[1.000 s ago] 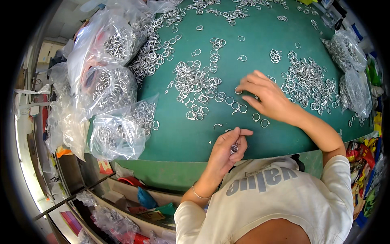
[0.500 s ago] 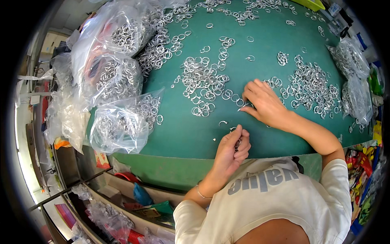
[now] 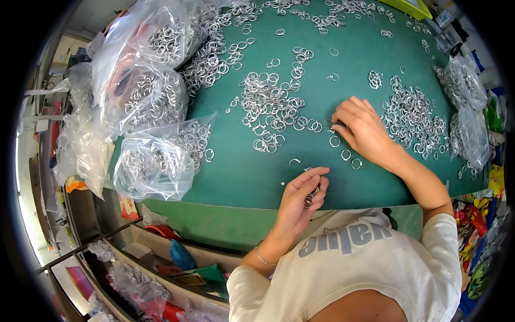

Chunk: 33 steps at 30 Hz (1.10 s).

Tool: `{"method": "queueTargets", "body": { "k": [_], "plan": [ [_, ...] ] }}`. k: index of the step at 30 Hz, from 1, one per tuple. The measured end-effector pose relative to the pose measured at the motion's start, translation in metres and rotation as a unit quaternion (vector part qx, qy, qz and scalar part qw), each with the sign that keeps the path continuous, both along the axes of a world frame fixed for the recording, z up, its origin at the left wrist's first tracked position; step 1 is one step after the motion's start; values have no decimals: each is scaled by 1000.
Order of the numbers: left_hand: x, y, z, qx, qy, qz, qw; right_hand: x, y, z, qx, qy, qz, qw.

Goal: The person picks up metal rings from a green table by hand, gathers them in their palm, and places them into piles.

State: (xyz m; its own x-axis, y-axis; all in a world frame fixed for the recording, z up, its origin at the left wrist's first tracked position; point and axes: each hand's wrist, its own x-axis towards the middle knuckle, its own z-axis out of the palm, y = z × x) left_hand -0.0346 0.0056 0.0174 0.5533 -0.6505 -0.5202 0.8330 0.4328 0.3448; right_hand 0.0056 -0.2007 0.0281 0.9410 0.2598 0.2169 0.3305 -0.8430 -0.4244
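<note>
Bags (image 3: 154, 167) beside loose rings (image 3: 272, 102)

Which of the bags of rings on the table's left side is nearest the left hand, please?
The clear bag closest to the near edge of the table; the other bags on that side lie farther up, away from the left hand.

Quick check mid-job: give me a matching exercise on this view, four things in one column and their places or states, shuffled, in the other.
1. Left hand
2. Right hand
3. Yellow-green container
4. Blue plastic item

A. At the far right of the green table
B. Curled around metal rings
C. At lower left, below the tabletop
D. Between the left ring pile and the right ring pile

Pairs: 1-B, 2-D, 3-A, 4-C
</note>
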Motion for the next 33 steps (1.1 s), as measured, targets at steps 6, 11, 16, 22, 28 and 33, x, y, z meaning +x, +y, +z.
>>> {"method": "queueTargets", "body": {
  "k": [6,11,16,22,28,33],
  "plan": [
    [1,-11,-4,-33,13,-5,999,8,19,-19,-18,-58,47,997],
    [3,-10,4,31,2,29,999,2,8,15,253,147,55,955],
    [10,-30,26,32,110,108,988,3,13,22,212,185,141,949],
    [4,-8,-27,-186,11,10,982,34,36,-16,5,-21,17,1000],
    [12,-20,19,43,73,143,986,15,25,30,159,241,143,947],
    [8,-4,-19,-115,-1,97,989,37,39,6,166,76,46,982]
  ]
}}
